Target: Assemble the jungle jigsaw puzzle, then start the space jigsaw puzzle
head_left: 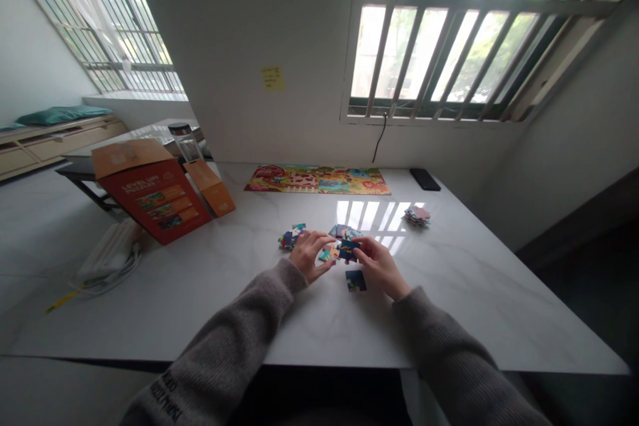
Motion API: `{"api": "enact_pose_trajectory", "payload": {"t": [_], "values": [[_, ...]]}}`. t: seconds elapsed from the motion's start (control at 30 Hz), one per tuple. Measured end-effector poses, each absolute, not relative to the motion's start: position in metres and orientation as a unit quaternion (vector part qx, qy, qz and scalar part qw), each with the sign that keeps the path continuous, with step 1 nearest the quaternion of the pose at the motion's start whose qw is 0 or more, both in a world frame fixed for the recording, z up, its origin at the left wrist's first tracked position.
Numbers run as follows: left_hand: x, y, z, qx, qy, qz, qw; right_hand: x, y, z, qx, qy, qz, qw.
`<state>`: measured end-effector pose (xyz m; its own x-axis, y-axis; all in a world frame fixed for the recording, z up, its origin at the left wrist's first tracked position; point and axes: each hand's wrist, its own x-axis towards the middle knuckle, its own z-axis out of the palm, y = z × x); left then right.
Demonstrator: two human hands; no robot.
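My right hand (379, 268) pinches a dark blue jigsaw piece (347, 250) above the white marble table (200, 313). My left hand (309, 255) curves over the table, its fingertips beside a multicoloured piece (327, 253); I cannot tell whether it grips that piece. Loose jigsaw pieces (288, 238) lie just beyond my left hand, and more (340, 231) lie beyond my fingertips. A single blue piece (356, 281) lies below my right hand. Farther right sits a small stack of pieces (417, 215). A long assembled farm-scene jigsaw puzzle (317, 180) lies along the table's far edge.
An orange puzzle box (152, 190) leans at the table's far left corner, with an orange flap (212, 190) beside it. A black phone (425, 179) lies at the far right. Beyond the table's left edge stands a glass jar (184, 141).
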<state>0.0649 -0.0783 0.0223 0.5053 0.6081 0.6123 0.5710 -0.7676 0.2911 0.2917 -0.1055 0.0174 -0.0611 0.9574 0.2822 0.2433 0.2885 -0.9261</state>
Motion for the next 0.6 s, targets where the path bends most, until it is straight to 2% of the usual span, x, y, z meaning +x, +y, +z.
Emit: {"api": "enact_pose_trajectory", "payload": {"t": [0.33,0.47,0.6], "values": [[0.06,-0.093,0.017,0.931,0.267,0.249,0.004,0.275,-0.133,0.018,-0.471,-0.694,0.359,0.409],[0.055,-0.102,0.011,0.938,0.267,0.221,0.011,0.285,-0.141,0.021,-0.503,-0.714,0.269,0.407],[0.052,-0.105,0.003,0.93,0.281,0.225,0.067,0.302,-0.147,0.025,-0.499,-0.747,0.187,0.397]]}}
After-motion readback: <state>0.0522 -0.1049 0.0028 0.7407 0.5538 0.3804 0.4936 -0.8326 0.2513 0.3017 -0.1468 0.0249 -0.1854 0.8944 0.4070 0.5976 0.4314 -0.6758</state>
